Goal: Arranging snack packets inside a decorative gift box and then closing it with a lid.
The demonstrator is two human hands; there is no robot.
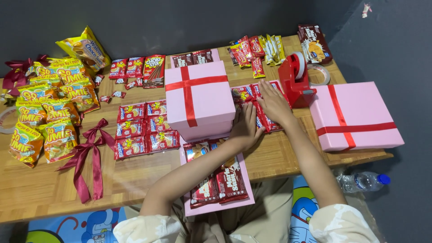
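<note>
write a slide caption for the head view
Both hands, left and right, rest on red snack packets beside a pink box.

The worktop (45, 189) is a low wooden surface with a light parquet grain pattern. Behind it and to its right stand dark grey painted walls (180, 22); a small chipped patch (367, 9) shows near the upper right corner. A blue cartoon-print floor mat (85, 227) lies beneath the near edge. Lighting is even.
</note>
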